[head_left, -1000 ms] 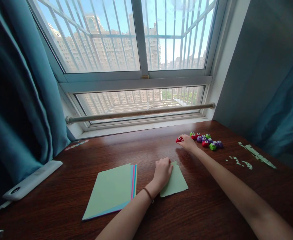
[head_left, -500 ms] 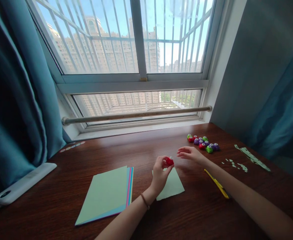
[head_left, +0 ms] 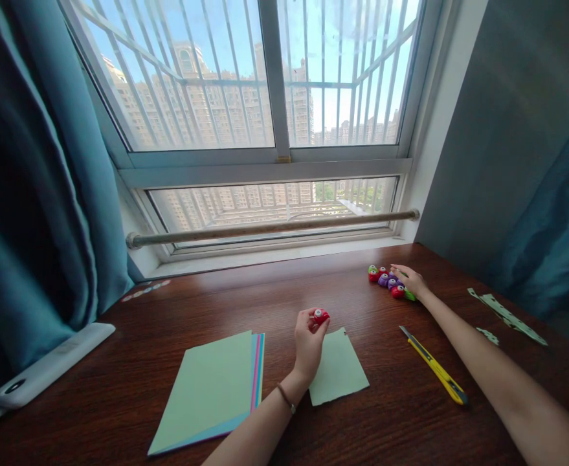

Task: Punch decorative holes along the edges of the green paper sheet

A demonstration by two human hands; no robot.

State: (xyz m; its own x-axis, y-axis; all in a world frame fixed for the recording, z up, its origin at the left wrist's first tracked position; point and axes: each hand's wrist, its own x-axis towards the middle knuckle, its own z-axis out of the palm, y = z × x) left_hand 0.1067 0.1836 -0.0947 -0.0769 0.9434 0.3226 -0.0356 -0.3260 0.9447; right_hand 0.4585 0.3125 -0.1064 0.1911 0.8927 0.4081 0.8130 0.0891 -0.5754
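My left hand [head_left: 310, 340] is closed around a small red craft punch [head_left: 320, 316], pinched in its fingertips. It is held up just above the far left corner of a pale green sheet of paper [head_left: 338, 374]. My right hand [head_left: 411, 279] reaches over a cluster of small craft punches in red, purple and green at the back right. Its fingers stretch out above the purple punch [head_left: 384, 280] and its neighbours, partly hiding them. Whether the fingertips touch one, I cannot tell. A red punch [head_left: 397, 292] sits just below that hand.
A yellow utility knife [head_left: 437, 369] with its blade out lies left of my right forearm. A stack of coloured paper [head_left: 211, 388] is at the left. Punched paper strips [head_left: 510, 317] and paper bits [head_left: 488, 335] lie at the right. A white power strip-like device [head_left: 54, 366] rests at far left.
My right hand has moved away from my left hand, to the right and back, over the cluster of punches. My left hand keeps the red punch, now turned somewhat. The view has shifted slightly.
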